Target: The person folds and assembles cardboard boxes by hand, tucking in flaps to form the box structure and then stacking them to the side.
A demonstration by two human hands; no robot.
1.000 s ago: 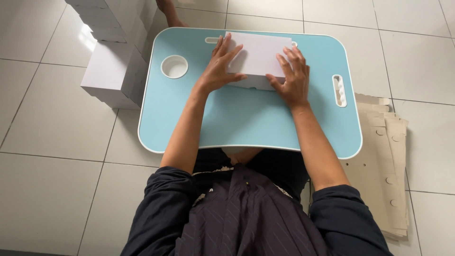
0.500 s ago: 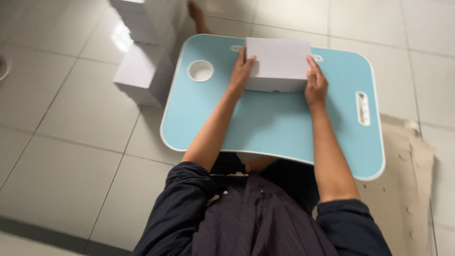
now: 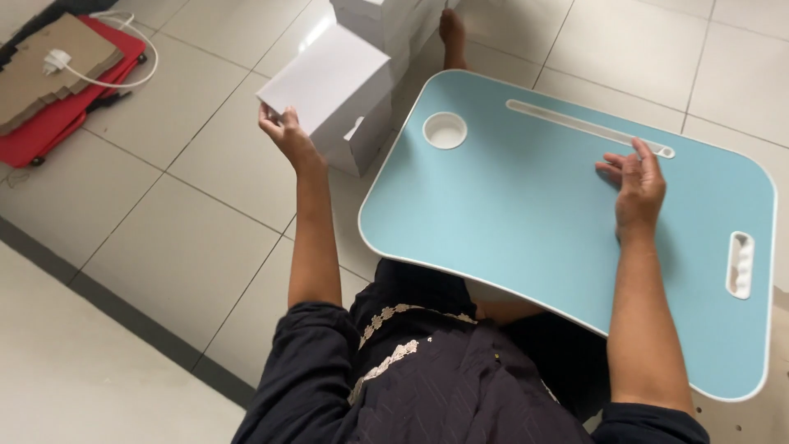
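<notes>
My left hand (image 3: 283, 131) grips the near corner of a white cardboard box (image 3: 329, 82), held off to the left of the light blue lap table (image 3: 509, 222), above the tiled floor and next to a stack of similar white boxes (image 3: 394, 25). My right hand (image 3: 637, 185) rests flat on the table top near its long slot (image 3: 588, 127), fingers spread, holding nothing. The table has a round cup recess (image 3: 445, 130) at its far left and a small handle cut-out (image 3: 740, 265) at the right.
A bare foot of another person (image 3: 450, 37) shows beyond the table by the boxes. A red flat object with cardboard and a white cable (image 3: 57, 82) lies on the floor at far left. Flat cardboard (image 3: 756, 411) lies at the lower right.
Both hands held the white box on the table before. Now my left hand has carried it off the table to the left, and my right hand has let go and stays on the table.
</notes>
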